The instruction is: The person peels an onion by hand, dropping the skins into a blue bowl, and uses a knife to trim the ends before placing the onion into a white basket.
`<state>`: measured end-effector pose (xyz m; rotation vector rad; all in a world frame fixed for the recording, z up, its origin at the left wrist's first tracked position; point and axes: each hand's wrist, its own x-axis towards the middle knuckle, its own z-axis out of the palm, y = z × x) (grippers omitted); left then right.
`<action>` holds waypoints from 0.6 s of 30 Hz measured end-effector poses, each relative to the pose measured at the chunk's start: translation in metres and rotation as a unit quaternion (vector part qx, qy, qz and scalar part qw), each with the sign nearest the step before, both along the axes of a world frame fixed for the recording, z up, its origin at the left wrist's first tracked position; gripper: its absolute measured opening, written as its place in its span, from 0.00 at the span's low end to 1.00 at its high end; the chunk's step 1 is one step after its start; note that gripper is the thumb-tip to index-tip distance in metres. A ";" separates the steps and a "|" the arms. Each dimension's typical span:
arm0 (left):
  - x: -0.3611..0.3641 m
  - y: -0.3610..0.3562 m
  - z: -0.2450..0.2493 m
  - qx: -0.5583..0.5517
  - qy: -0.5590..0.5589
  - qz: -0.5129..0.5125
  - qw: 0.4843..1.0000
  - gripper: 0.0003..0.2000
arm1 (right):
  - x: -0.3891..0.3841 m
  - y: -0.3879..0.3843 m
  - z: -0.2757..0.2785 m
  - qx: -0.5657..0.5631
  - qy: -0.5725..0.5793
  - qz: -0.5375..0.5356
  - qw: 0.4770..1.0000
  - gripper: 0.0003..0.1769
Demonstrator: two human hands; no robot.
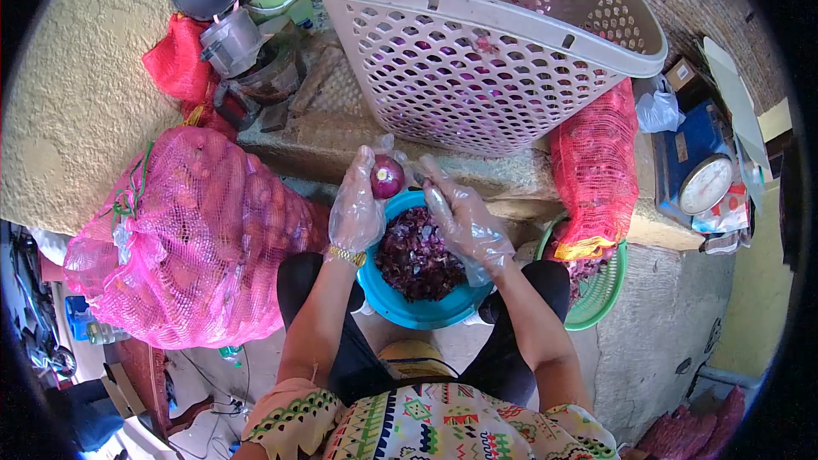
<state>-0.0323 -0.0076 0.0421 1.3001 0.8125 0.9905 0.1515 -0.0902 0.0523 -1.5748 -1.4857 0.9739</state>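
My left hand point(358, 211), in a clear plastic glove, holds a purple-red onion point(388, 177) with a pale cut end facing up. Close to its right, my right hand point(467, 220), gloved too, has its fingers closed around a small, slim tool point(436, 204), partly hidden by the glove. Both hands are over a blue basin point(419, 315) between my knees. Dark purple onion skins point(417, 260) fill much of the basin.
A large perforated basket point(460, 60) stands ahead on a concrete ledge. A pink mesh sack point(204, 238) bulges at left. A red mesh sack point(596, 162) hangs over a green basket point(609, 298) at right. A blue scale point(703, 179) stands farther right.
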 end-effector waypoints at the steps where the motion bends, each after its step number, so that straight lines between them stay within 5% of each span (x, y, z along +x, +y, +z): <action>1: -0.001 0.001 -0.003 -0.001 0.000 0.000 1.000 0.29 | -0.005 -0.002 0.010 0.022 -0.010 0.009 1.000 0.32; 3: -0.001 0.003 -0.009 0.205 0.223 0.025 0.953 0.29 | -0.010 -0.003 0.018 0.044 -0.019 0.018 0.999 0.33; 4: 0.001 0.005 -0.012 0.205 0.223 0.025 0.953 0.29 | -0.012 -0.002 0.019 0.033 -0.025 0.028 0.999 0.33; 6: 0.010 0.006 -0.011 -0.119 -0.036 0.008 0.992 0.29 | -0.013 -0.001 0.020 0.021 -0.031 0.037 0.999 0.34; 7: 0.009 0.004 -0.009 -0.120 -0.036 0.008 0.992 0.29 | -0.012 0.001 0.020 -0.016 -0.029 0.040 0.999 0.35; 9: 0.007 0.000 -0.007 0.146 0.128 0.007 0.981 0.19 | -0.013 0.002 0.019 -0.053 -0.027 0.043 0.997 0.36; 16: 0.006 0.003 -0.014 0.163 0.147 0.023 0.975 0.15 | -0.013 0.001 0.007 -0.024 -0.003 0.055 0.998 0.36; 18: 0.005 0.001 -0.004 0.073 0.144 0.009 0.987 0.27 | -0.012 0.001 0.008 -0.016 0.000 0.057 0.998 0.36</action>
